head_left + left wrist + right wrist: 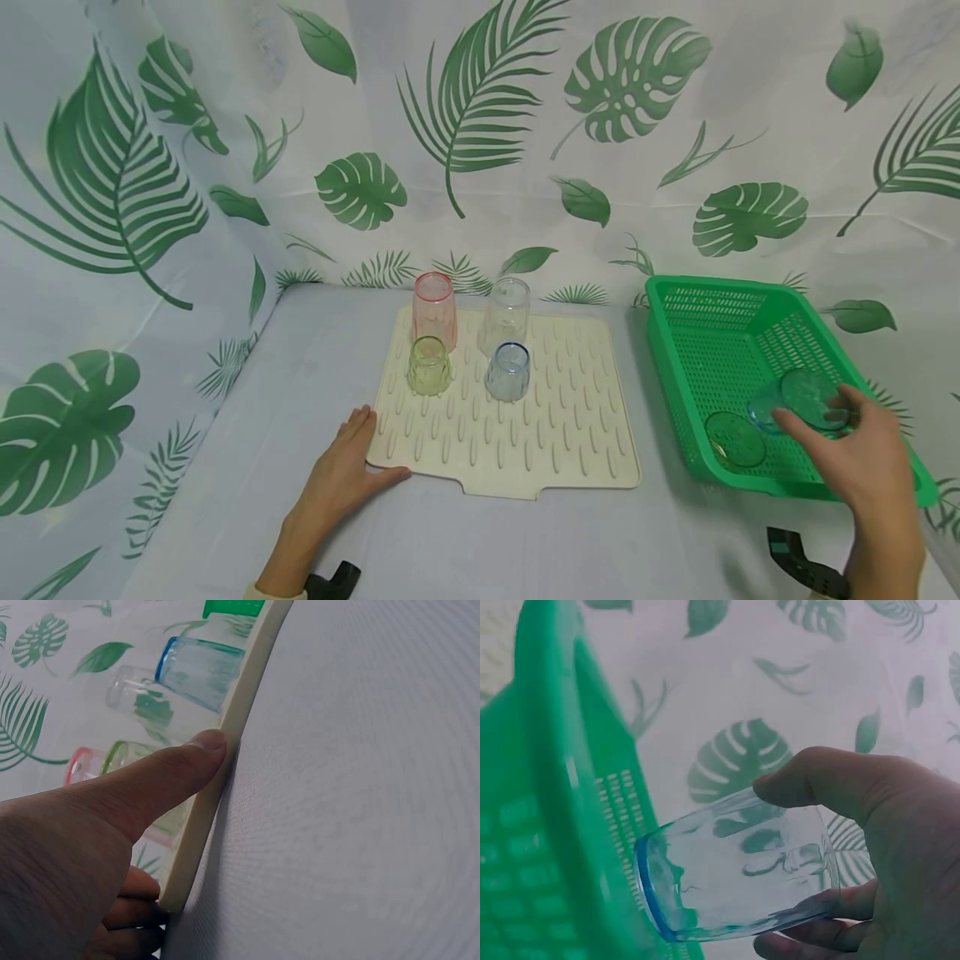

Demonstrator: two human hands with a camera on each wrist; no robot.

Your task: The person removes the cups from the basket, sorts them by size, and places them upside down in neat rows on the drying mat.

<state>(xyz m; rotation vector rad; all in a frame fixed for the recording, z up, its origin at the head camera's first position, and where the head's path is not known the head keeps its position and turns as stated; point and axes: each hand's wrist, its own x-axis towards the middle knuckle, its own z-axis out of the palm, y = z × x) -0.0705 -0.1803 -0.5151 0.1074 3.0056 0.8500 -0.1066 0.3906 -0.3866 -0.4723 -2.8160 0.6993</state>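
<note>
My right hand (873,446) grips a clear drinking glass with a blue rim (735,870) over the green basket (667,400). The glass is tilted, its base toward my palm and its rim pointing left. My left hand (337,467) rests at the near left corner of a cream ribbed drying mat (577,417), thumb along the front edge, fingers beside the left edge. On the mat stand a tall red-rimmed glass (434,312), a tall clear glass (506,317), a short yellow-green glass (429,367) and a short blue-rimmed glass (508,372).
Inside the basket, near its front left corner, lies another glass (735,439), tinted green by the plastic around it. A white cloth (300,350) covers the table. Behind it hangs a leaf-patterned curtain (487,225). The basket's raised wall stands right of the mat.
</note>
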